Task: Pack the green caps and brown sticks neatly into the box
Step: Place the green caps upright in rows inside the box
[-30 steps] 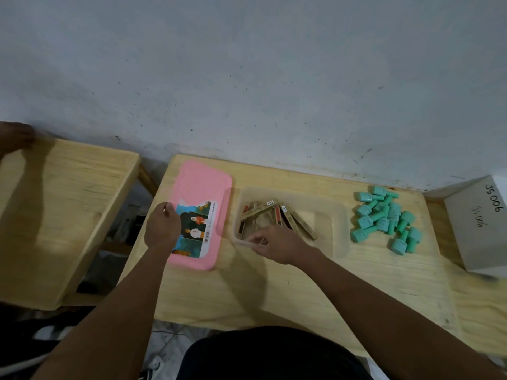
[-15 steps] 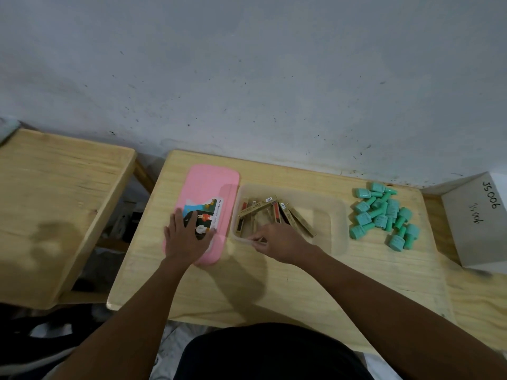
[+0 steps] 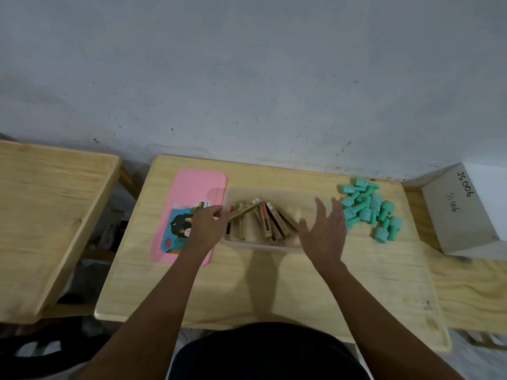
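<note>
Since the right hand (image 3: 323, 234) has left the brown sticks (image 3: 263, 220) askew in the box (image 3: 274, 246) and spreads open toward the green caps (image 3: 367, 207) heaped beside it, caps seem next, while the left hand (image 3: 207, 227), grip unclear, now sits at the box's left rim.

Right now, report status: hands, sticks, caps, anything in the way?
Left hand curled at left rim of the box, grip unclear; right hand open above it. Brown sticks in the box, untidy; green caps piled on the table. Nothing blocks the caps.

Pale wooden table (image 3: 274, 283), pink lid (image 3: 192, 193), clear box (image 3: 301, 194), green caps (image 3: 370, 209) heaped right
</note>
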